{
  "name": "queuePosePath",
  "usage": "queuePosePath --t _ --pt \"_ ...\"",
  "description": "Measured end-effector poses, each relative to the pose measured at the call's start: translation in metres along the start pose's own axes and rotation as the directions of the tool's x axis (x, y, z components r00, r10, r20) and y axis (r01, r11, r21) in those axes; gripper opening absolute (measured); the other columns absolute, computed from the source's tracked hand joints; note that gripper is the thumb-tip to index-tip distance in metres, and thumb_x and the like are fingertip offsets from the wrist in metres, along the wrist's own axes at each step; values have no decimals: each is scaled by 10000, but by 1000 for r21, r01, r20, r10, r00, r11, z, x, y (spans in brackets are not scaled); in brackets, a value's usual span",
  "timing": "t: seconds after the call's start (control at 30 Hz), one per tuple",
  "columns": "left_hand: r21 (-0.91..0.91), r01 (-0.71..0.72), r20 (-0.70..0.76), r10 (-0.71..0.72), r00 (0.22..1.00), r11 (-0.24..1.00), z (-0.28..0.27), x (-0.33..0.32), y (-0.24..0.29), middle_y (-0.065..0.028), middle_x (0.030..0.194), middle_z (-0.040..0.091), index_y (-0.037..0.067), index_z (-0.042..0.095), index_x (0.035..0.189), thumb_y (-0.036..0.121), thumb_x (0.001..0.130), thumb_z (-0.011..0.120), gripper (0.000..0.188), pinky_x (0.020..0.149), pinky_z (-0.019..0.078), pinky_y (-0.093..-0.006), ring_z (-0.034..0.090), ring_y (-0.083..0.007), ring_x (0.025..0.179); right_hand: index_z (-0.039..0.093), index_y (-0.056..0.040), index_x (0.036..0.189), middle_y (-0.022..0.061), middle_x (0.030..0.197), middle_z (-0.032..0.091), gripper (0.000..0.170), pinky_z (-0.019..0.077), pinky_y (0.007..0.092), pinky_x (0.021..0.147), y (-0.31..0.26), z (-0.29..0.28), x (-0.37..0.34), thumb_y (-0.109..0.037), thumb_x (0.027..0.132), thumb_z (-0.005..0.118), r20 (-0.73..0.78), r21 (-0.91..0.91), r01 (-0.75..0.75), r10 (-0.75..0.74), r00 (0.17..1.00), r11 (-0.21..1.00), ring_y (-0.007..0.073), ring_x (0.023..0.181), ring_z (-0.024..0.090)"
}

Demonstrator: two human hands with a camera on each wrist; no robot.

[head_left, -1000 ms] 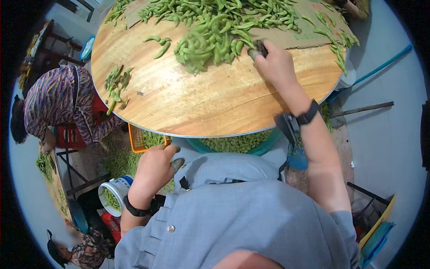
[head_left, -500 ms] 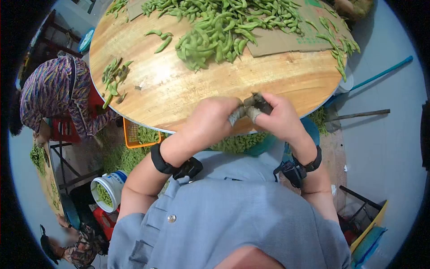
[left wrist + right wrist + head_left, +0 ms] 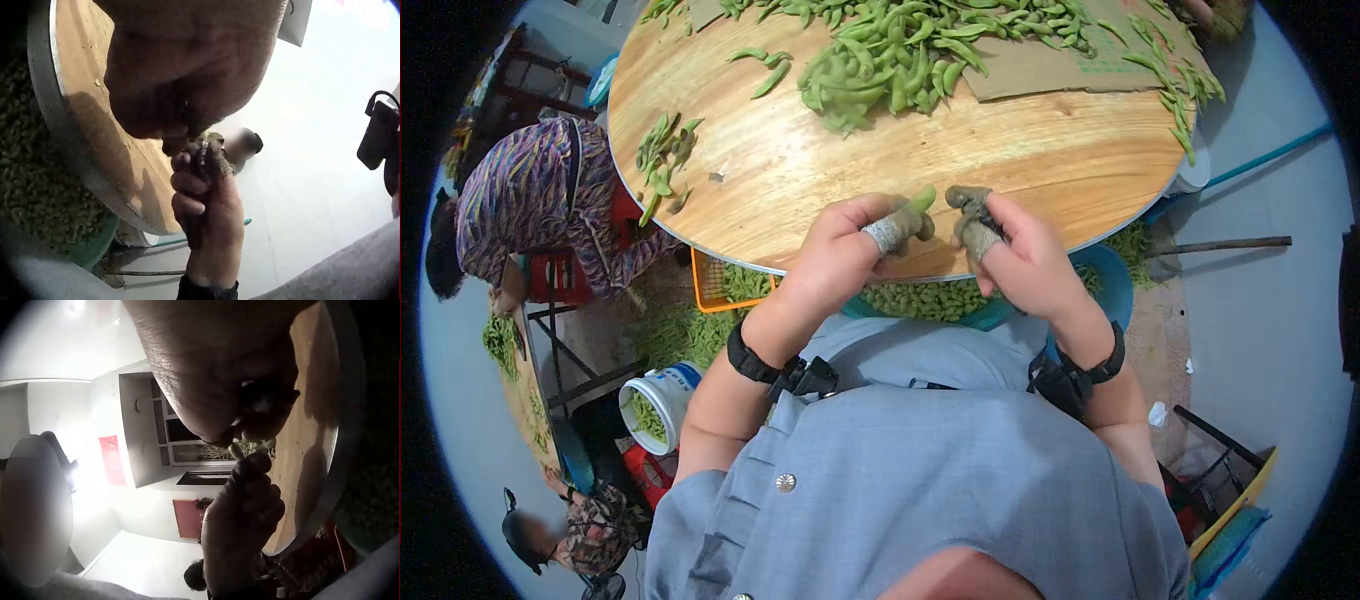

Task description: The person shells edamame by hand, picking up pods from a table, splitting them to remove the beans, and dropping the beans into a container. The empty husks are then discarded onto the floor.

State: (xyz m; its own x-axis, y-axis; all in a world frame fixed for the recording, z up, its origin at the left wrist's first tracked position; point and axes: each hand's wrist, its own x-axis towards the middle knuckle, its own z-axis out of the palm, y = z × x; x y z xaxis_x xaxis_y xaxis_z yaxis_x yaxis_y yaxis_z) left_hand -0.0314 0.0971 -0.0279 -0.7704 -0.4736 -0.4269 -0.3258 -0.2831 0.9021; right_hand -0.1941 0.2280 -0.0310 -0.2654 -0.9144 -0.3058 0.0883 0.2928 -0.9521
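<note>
My left hand (image 3: 840, 250), with grey wraps on its fingertips, pinches a green bean pod (image 3: 923, 198) over the near edge of the round wooden table. The pod's tip sticks up past the fingers toward my right hand (image 3: 1015, 240). That hand is just to the right, its fingers curled and its thumb and forefinger in dark, stained covers. I cannot tell whether it holds anything. In the right wrist view part of the pod (image 3: 236, 450) shows between the two hands. Farther back on the table (image 3: 800, 210) lies a heap of bean pods (image 3: 880, 70).
Below the table edge, a green basin (image 3: 990, 317) holds shelled beans. An orange basket (image 3: 710, 285) and a white bucket (image 3: 662, 385) of pods stand at the left. Cardboard (image 3: 1040, 75) lies under some pods. Two other people (image 3: 530, 210) are at the left.
My right hand has come back from the heap to the table's near edge. The left rose from beside the basket to meet it; now they are slightly apart, a pod showing in the left.
</note>
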Motion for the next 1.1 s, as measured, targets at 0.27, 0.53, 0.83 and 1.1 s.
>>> queuePosePath --t 0.27,0.53,0.83,1.1 --pt "61 -131 -13 132 991 990 7 7 -23 -1 830 646 10 667 954 115 886 577 155 692 472 -279 573 -95 773 546 -23 1180 42 811 615 388 453 217 508 11 7 -3 -34 801 461 41 -70 158 -156 987 985 58 597 560" --pt "823 -478 226 596 771 307 8 -1 -24 -7 769 606 32 627 957 136 890 592 128 583 434 -295 543 -118 663 486 -90 1299 -8 809 547 447 320 170 442 11 9 -1 -31 862 418 165 290 -135 89 982 947 17 541 398" --pt "492 -322 90 320 943 809 3 -4 -26 -40 686 564 28 612 905 168 855 588 151 516 420 -319 523 -162 566 531 -78 1206 -3 807 540 284 353 177 402 15 10 -5 -114 931 467 291 522 -317 184 939 792 33 517 411" --pt "974 -190 213 760 614 -119 21 -1 -20 -95 679 500 40 527 855 186 727 617 214 541 458 -353 551 -245 592 529 -29 1166 27 814 583 304 465 211 422 2 23 3 -62 870 466 87 181 -101 86 992 978 78 573 575"
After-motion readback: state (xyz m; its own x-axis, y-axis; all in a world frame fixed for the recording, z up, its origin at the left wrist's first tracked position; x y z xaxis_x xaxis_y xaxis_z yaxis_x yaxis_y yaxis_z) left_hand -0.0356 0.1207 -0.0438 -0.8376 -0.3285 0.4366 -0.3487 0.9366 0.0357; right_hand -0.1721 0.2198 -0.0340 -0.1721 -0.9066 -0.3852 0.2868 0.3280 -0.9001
